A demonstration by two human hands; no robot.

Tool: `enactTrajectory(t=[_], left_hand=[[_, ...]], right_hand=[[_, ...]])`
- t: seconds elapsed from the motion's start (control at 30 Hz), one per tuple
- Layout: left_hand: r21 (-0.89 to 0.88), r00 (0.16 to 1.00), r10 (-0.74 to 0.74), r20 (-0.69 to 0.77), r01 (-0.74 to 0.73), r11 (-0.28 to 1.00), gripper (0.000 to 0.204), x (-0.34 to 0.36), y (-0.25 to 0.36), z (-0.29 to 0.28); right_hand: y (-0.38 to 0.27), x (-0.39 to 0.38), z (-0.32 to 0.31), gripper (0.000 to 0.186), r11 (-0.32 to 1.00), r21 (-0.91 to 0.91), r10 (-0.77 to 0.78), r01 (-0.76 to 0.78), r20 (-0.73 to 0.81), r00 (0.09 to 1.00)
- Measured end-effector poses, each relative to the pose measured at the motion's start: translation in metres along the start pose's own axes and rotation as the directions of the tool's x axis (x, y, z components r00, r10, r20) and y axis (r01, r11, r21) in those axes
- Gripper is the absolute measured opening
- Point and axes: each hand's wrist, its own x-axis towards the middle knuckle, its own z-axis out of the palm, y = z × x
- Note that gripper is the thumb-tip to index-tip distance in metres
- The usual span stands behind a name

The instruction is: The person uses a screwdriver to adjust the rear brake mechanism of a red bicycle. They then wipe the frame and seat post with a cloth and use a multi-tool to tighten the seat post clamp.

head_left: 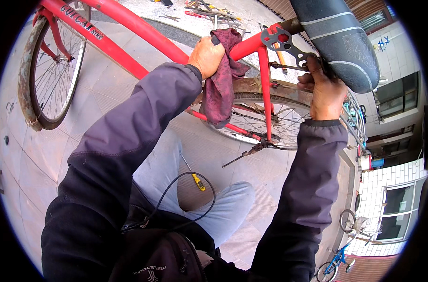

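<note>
A red bicycle frame (124,21) stretches across the view in front of me. My left hand (208,57) is closed at its top tube, gripping a dark red patterned rag (218,96) that hangs down over the tube. Under the black saddle (338,40), my right hand (325,91) has its fingers curled round one end of a flat grey multi-hole wrench (283,41). The wrench's other end lies by the seat tube's top, near the saddle post; its exact contact there I cannot tell. Part of the right fingers is hidden below the saddle.
A yellow-handled screwdriver (198,182) lies by my legs, near a black cable loop. Several tools (214,14) are spread on the ground beyond the frame. The front wheel (54,66) stands at left, the rear wheel (280,115) behind the frame. A small blue bicycle (334,265) is at lower right.
</note>
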Motion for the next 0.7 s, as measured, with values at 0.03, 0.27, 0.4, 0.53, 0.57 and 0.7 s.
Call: enactTrajectory(t=[0.03, 0.27, 0.4, 0.53, 0.57, 0.7], left_hand=[[0.017, 1.000, 0.001, 0.001, -0.001, 1.000, 0.029, 0.000, -0.005, 0.000], [0.207, 0.967, 0.252, 0.046, -0.256, 0.944, 0.011, 0.001, -0.008, 0.001], [0.292, 0.921, 0.382, 0.079, -0.388, 0.874, 0.011, 0.000, -0.004, -0.004], [0.089, 0.996, 0.091, 0.009, -0.091, 0.992, 0.016, 0.002, -0.009, -0.002], [0.044, 1.000, 0.027, 0.002, -0.027, 0.999, 0.018, 0.002, -0.009, 0.001], [0.123, 0.987, 0.134, 0.084, -0.144, 0.982, 0.030, 0.000, -0.001, 0.001]], right_hand=[[0.000, -0.005, 0.004, 0.029, 0.999, 0.026, 0.031, -0.030, -0.017, 0.999], [0.011, -0.024, 0.022, 0.030, 0.962, 0.231, 0.179, -0.142, -0.145, 0.973], [0.012, -0.028, 0.026, 0.031, 0.938, 0.307, 0.219, -0.162, -0.159, 0.963], [0.011, -0.024, 0.020, 0.029, 0.969, 0.232, 0.113, -0.081, -0.124, 0.986], [0.012, -0.023, 0.018, 0.029, 0.969, 0.236, 0.105, -0.074, -0.125, 0.987], [0.019, -0.024, 0.013, 0.030, 0.947, 0.291, 0.173, -0.136, -0.103, 0.980]])
